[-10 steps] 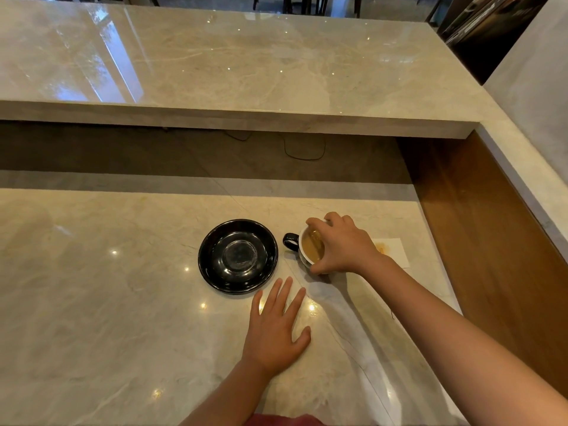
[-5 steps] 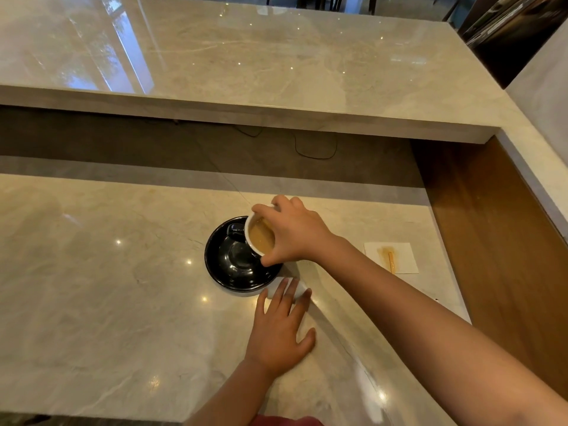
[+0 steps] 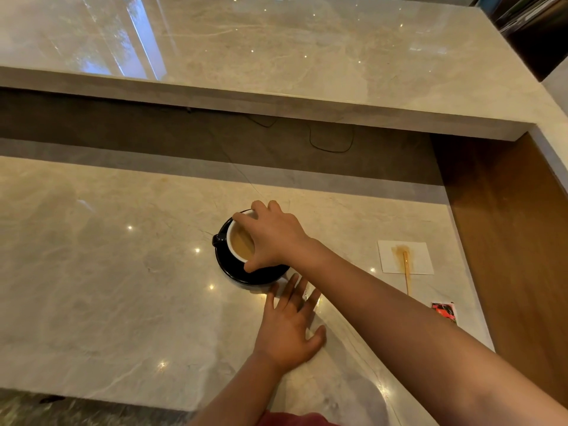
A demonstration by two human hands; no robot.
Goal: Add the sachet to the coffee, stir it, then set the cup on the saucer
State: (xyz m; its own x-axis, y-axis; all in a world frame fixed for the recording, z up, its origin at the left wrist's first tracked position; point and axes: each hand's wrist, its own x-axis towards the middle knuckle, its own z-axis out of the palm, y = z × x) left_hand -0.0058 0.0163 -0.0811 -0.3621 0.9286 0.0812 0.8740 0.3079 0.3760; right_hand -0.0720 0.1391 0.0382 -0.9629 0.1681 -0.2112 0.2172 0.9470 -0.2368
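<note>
A black cup point(image 3: 238, 245) with a white inside holds milky coffee and sits on the black saucer point(image 3: 233, 270), its handle pointing left. My right hand point(image 3: 272, 238) grips the cup's rim from above, with fingers over the far edge and thumb at the near edge. Flat on the marble counter just in front of the saucer lies my left hand point(image 3: 290, 330), fingers spread and holding nothing. To the right, a wooden stir stick point(image 3: 406, 272) rests across a stained white napkin point(image 3: 418, 256). A torn red sachet point(image 3: 444, 310) lies nearer the counter's right edge.
A raised marble ledge point(image 3: 276, 96) runs across the back, with a dark recess and a thin cable point(image 3: 332, 146) beneath it. A wooden side panel point(image 3: 507, 226) bounds the counter on the right. The counter's front edge is close below my left arm.
My right hand carried the cup leftward from the bare counter and it now sits on the saucer. My left hand stayed flat on the counter.
</note>
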